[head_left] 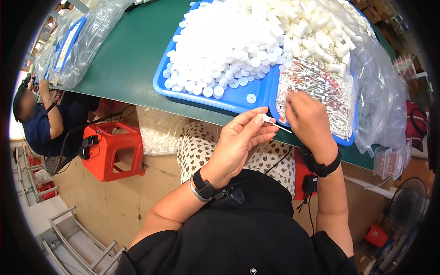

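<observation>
My left hand (242, 140) is closed in a pinch, thumb against forefinger, on a small white plastic piece (266, 118). A thin white stem (282, 128) runs from that piece toward the lower right. Just to the right, my right hand (309, 117) hangs over the near edge of a blue tray (274, 98). Its fingers are curled together, and whatever they grip is hidden. Beneath and beyond them lies a heap of slender white pieces with red and dark thin strands (316, 82). White round discs (224, 55) are piled high in the blue tray (161, 78) on the left.
Cream-coloured cylinders (316, 34) are heaped behind the strands. Clear plastic bagging (378, 91) drapes the tray's right side. The green table (123, 55) extends left, where a co-worker (43, 112) sits. A red stool (114, 153) and a fan (408, 206) stand below table height.
</observation>
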Action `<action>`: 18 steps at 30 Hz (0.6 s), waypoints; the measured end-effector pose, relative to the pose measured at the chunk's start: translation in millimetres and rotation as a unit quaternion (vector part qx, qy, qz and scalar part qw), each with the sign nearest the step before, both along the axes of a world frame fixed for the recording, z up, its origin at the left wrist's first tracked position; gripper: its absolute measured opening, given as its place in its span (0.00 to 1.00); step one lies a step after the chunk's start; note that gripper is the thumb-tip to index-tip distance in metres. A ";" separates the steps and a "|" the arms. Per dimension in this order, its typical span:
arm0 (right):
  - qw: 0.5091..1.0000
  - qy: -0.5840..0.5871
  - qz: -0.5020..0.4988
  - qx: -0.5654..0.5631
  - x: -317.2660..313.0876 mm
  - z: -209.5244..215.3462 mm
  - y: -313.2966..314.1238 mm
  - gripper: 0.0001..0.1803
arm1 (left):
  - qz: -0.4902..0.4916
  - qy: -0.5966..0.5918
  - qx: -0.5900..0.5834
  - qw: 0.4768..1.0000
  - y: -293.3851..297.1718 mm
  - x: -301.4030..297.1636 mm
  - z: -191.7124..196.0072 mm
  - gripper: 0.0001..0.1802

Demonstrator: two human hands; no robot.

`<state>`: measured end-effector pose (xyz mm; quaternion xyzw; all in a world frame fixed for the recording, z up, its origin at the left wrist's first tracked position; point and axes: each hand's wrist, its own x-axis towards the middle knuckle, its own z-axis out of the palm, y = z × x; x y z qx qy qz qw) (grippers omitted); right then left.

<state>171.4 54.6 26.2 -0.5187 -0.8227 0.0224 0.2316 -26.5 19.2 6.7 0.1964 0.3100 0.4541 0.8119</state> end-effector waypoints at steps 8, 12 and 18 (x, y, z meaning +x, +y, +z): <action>0.970 0.231 0.008 -0.078 0.8 12.6 -34.0 0.06 | 0.042 -0.017 0.021 0.999 11.2 -3.5 10.1 0.22; 0.973 0.221 0.006 -0.070 0.9 18.1 -39.5 0.07 | 0.042 -0.020 0.019 0.999 12.2 0.9 9.1 0.21; 0.979 0.197 0.040 -0.008 -0.2 17.9 -36.7 0.07 | 0.037 -0.006 0.022 0.999 12.2 3.3 5.7 0.21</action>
